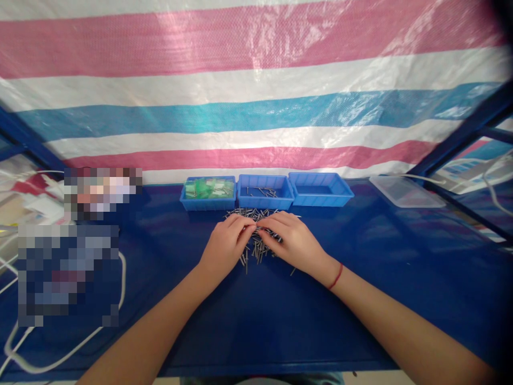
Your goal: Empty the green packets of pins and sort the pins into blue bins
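A heap of thin grey metal pieces, like nails or screws (pixel 260 250), lies on the blue table top (pixel 256 326). Over the heap's left side, my left hand (pixel 230 240) is closed, its thumb and fingertips pressed together. My right hand (pixel 296 240) curls over the right side, with thumb and index fingertips drawn close beside the left fingertips. Anything pinched between the fingers is too small to make out. Behind the hands stands a blue bin (pixel 265 202) with several of the metal pieces in it.
To its left, another blue bin (pixel 208 204) holds green and clear packets. A third blue bin (pixel 323 199) stands at the right, beside a clear plastic lid (pixel 406 191). White cable (pixel 123 278) loops at the left. Striped sheeting (pixel 256 117) hangs behind.
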### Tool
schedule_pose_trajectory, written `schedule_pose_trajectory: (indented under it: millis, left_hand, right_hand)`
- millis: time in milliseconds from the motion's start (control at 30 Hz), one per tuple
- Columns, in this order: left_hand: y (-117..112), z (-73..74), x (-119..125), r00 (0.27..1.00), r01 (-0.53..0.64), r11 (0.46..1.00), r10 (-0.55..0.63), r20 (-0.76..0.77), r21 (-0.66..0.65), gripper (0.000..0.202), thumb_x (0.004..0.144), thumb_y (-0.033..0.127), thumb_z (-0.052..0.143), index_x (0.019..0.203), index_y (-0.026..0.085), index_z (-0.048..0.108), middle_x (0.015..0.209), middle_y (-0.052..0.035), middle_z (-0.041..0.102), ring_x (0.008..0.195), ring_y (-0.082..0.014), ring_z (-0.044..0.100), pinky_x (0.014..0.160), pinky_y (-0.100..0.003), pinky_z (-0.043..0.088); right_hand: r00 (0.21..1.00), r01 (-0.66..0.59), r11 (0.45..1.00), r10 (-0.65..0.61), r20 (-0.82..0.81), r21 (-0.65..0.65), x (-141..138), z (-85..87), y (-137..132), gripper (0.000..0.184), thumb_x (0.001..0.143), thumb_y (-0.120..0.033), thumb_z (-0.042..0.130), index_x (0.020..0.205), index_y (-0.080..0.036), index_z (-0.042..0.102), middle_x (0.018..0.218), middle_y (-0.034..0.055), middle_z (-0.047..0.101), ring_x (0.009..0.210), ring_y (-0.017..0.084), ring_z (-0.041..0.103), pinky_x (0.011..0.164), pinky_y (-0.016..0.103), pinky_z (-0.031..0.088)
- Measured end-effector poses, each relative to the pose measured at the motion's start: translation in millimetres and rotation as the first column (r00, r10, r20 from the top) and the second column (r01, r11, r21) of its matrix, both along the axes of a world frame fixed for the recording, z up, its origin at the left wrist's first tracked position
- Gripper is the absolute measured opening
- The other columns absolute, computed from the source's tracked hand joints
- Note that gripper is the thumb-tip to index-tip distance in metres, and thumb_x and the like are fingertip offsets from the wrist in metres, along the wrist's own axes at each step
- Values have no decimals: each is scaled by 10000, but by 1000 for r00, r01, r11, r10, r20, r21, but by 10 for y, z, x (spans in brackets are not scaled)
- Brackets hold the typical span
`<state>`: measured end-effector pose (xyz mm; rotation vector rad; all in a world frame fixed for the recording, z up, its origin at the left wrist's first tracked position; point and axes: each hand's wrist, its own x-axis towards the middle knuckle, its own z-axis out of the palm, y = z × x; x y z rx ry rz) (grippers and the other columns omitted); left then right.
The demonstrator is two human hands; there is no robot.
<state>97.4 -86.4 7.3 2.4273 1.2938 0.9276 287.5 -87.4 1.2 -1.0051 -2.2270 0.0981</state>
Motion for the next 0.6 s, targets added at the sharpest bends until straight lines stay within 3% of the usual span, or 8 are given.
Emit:
schedule_pose_trajectory:
  millis: [300,467,600]
  left_hand:
    - [-55,26,66,948,1,998,21,319,-69,151,849,187,627,998,205,616,918,3,684,723,-112,626,734,-240,505]
    - [-62,17,77,904,5,987,63,422,-159,131,839,262,655,947,194,630,855,3,678,703,-115,620,688,-230,499]
    - [-60,19,71,898,36,987,36,438,-154,91,859,273,633,898,195,658,870,-6,676,734,-118,616,687,-225,492]
  right_hand:
    - [993,-26,1000,28,-113,13,-29,17,-36,146,926,-202,516,987,-192,649,994,85,698,902,215,638,809,375,495]
    - [950,-91,988,48,-309,-127,-71,22,-70,122,923,-205,531,944,-191,650,921,66,695,855,182,634,783,327,504]
    - [922,-116,970,25,-387,-212,-109,28,-95,117,916,-234,546,920,-200,657,875,47,693,789,167,632,726,302,498]
